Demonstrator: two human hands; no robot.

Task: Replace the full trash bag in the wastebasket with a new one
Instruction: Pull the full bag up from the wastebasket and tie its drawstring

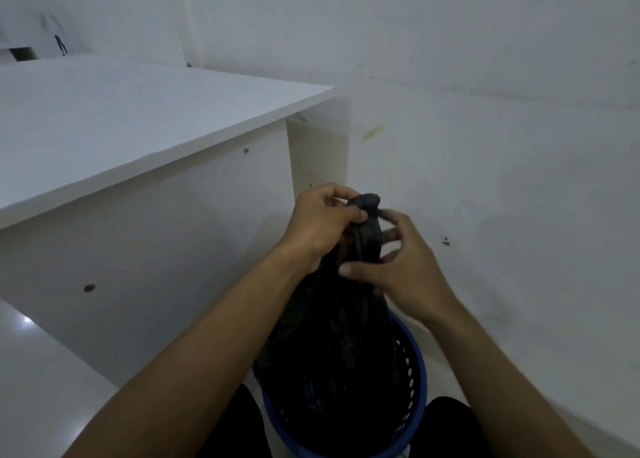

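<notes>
A full black trash bag [329,353] stands in a blue perforated wastebasket [415,388] on the floor between my knees. The bag's neck is gathered and twisted into a knot [367,204] above the basket. My left hand [322,225] is closed around the gathered neck just left of the knot. My right hand [405,267] touches the neck from the right, thumb pressed against the plastic and fingers spread loosely behind it. The bag's lower part hides most of the basket's inside.
A white desk [138,118] with a side panel stands close on the left of the basket. A white wall [502,145] runs along the right and back. Pale glossy floor tiles [41,371] lie at the lower left.
</notes>
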